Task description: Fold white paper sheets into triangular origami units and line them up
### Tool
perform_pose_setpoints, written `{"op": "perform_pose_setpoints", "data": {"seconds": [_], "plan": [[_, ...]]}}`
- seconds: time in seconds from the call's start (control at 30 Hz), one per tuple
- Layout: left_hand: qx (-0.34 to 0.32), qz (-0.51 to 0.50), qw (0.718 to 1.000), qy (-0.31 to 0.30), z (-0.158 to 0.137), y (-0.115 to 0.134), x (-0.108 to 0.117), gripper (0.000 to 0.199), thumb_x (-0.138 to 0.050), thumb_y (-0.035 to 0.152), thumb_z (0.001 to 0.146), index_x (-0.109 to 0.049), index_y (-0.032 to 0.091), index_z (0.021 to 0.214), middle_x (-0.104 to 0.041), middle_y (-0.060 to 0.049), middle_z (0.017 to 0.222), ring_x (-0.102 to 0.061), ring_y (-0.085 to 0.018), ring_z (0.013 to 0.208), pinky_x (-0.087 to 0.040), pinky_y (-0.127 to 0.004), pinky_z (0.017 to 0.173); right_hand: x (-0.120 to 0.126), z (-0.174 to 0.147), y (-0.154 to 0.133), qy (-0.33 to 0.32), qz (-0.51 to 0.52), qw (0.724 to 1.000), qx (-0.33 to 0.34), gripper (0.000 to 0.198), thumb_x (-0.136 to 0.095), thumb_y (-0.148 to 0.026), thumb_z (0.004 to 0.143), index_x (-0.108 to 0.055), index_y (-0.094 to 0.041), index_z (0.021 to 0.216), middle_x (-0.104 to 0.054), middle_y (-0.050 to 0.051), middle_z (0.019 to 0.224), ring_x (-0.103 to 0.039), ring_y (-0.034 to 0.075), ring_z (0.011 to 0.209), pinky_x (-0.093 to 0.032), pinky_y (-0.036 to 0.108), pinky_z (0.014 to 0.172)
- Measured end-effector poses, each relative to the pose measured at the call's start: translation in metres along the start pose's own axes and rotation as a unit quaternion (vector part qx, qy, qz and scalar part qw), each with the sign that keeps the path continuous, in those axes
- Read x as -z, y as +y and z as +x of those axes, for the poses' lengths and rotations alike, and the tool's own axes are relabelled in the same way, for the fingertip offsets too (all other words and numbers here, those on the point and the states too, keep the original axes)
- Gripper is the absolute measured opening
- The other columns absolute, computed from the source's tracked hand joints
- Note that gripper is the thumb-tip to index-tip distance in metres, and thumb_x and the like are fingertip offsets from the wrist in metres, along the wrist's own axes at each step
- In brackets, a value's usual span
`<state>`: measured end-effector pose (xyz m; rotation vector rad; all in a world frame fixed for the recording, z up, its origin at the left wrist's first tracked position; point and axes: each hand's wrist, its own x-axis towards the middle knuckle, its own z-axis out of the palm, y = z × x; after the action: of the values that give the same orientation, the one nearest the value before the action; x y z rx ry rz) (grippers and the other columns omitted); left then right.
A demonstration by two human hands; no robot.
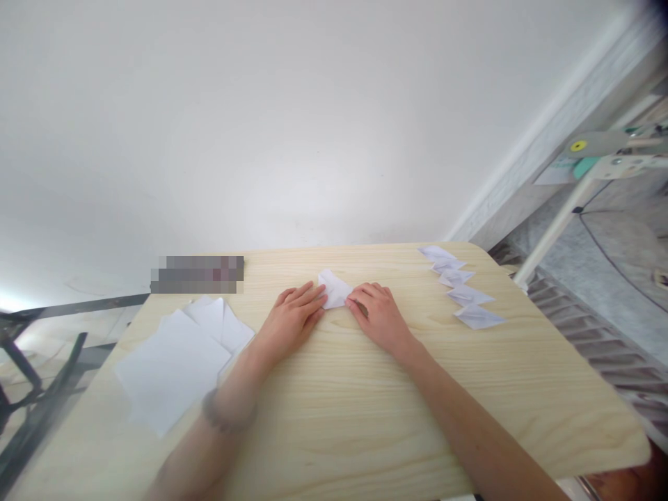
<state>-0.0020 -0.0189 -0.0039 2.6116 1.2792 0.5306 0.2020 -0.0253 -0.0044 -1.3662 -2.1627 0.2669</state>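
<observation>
A small folded piece of white paper (335, 289) lies on the wooden table between my hands. My left hand (295, 316) rests on its left side, with the fingers stretched out and lying flat. At the right corner of the paper, the thumb and fingers of my right hand (379, 313) pinch the edge. To the right, several folded white paper pieces (472, 296) with pointed ends stand in a slanting row. A loose stack of white paper sheets (175, 362) is spread out on the left, next to my left forearm.
The light wooden table (334, 431) meets a white wall (323, 125) at the back. A pixelated dark object (195, 275) sits at the back left corner. Beyond the right edge stands a white metal frame (561, 226); dark metal bars (42, 396) show at the left.
</observation>
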Motion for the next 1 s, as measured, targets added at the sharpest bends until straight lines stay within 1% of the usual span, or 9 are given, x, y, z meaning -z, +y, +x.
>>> {"op": "perform_pose_setpoints", "data": {"seconds": [0.1,0.2,0.33,0.4,0.47,0.6,0.7,0.8,1.0], "plan": [[0.005,0.018,1.000,-0.010,0.000,0.001,-0.001,0.037,-0.034,0.029,0.089,-0.046,0.024,0.123,-0.042,-0.004,0.133,-0.032,-0.021,0.125,-0.025,-0.041,0.102,0.000,-0.001,0.002,-0.012,0.010,1.000,0.010,0.015,-0.050,-0.027,0.083,-0.063,-0.024,0.089,-0.060,0.004,0.091,-0.049,0.019,0.087,-0.034,0.034,0.078],[0.005,0.033,0.999,-0.024,0.000,0.001,-0.001,0.038,-0.032,0.030,0.090,-0.043,0.023,0.125,-0.040,-0.004,0.135,-0.031,-0.021,0.126,-0.024,-0.042,0.102,-0.002,-0.001,0.005,-0.018,0.026,0.999,0.019,0.015,-0.051,-0.029,0.082,-0.065,-0.025,0.087,-0.060,0.004,0.090,-0.049,0.019,0.086,-0.034,0.034,0.078],[-0.004,0.037,0.999,-0.030,-0.001,0.004,0.000,0.038,-0.033,0.030,0.089,-0.042,0.026,0.126,-0.040,-0.004,0.135,-0.030,-0.022,0.126,-0.023,-0.043,0.102,-0.007,0.002,0.010,-0.003,0.045,0.998,-0.039,0.020,-0.048,-0.031,0.084,-0.065,-0.022,0.079,-0.061,0.004,0.082,-0.052,0.017,0.080,-0.035,0.032,0.075],[-0.006,0.036,0.999,-0.027,-0.002,0.006,0.001,0.038,-0.034,0.029,0.089,-0.043,0.025,0.125,-0.042,-0.005,0.133,-0.031,-0.022,0.126,-0.023,-0.044,0.103,-0.010,0.004,0.011,0.012,0.038,0.997,-0.073,0.020,-0.049,-0.033,0.083,-0.063,-0.021,0.076,-0.061,0.003,0.078,-0.052,0.017,0.078,-0.035,0.032,0.075],[-0.009,0.032,0.999,-0.024,-0.002,0.008,0.002,0.037,-0.035,0.028,0.088,-0.045,0.024,0.124,-0.044,-0.006,0.131,-0.032,-0.023,0.125,-0.024,-0.044,0.103,-0.012,0.005,0.011,0.027,0.027,0.995,-0.092,0.020,-0.051,-0.036,0.081,-0.062,-0.020,0.075,-0.062,0.004,0.077,-0.053,0.017,0.077,-0.034,0.033,0.075],[-0.010,0.028,0.999,-0.029,-0.002,0.012,0.003,0.036,-0.036,0.025,0.088,-0.046,0.022,0.122,-0.046,-0.007,0.129,-0.033,-0.023,0.124,-0.025,-0.044,0.103,-0.015,0.006,0.010,0.037,0.019,0.994,-0.106,0.018,-0.053,-0.036,0.079,-0.060,-0.020,0.076,-0.063,0.004,0.078,-0.053,0.018,0.077,-0.034,0.033,0.074],[-0.001,0.024,0.999,-0.038,-0.002,0.013,0.004,0.036,-0.036,0.023,0.087,-0.046,0.021,0.122,-0.045,-0.007,0.130,-0.032,-0.023,0.125,-0.025,-0.044,0.103,-0.015,0.007,0.011,0.039,0.025,0.991,-0.123,0.017,-0.056,-0.036,0.077,-0.060,-0.020,0.083,-0.063,0.003,0.078,-0.053,0.019,0.078,-0.034,0.033,0.073],[-0.003,0.016,0.999,-0.046,-0.002,0.013,0.006,0.036,-0.036,0.020,0.087,-0.046,0.023,0.121,-0.044,-0.005,0.131,-0.032,-0.022,0.125,-0.025,-0.043,0.103,-0.016,0.007,0.011,0.037,0.031,0.990,-0.131,0.021,-0.058,-0.036,0.074,-0.059,-0.020,0.089,-0.062,0.003,0.076,-0.053,0.019,0.076,-0.034,0.033,0.072],[-0.020,0.022,0.998,-0.050,-0.003,0.013,0.009,0.040,-0.037,0.018,0.086,-0.044,0.029,0.124,-0.043,-0.003,0.131,-0.032,-0.021,0.125,-0.025,-0.044,0.104,-0.014,0.007,0.010,0.034,0.031,0.990,-0.133,0.021,-0.058,-0.034,0.074,-0.059,-0.020,0.090,-0.061,0.002,0.076,-0.052,0.019,0.077,-0.034,0.033,0.073]]}}
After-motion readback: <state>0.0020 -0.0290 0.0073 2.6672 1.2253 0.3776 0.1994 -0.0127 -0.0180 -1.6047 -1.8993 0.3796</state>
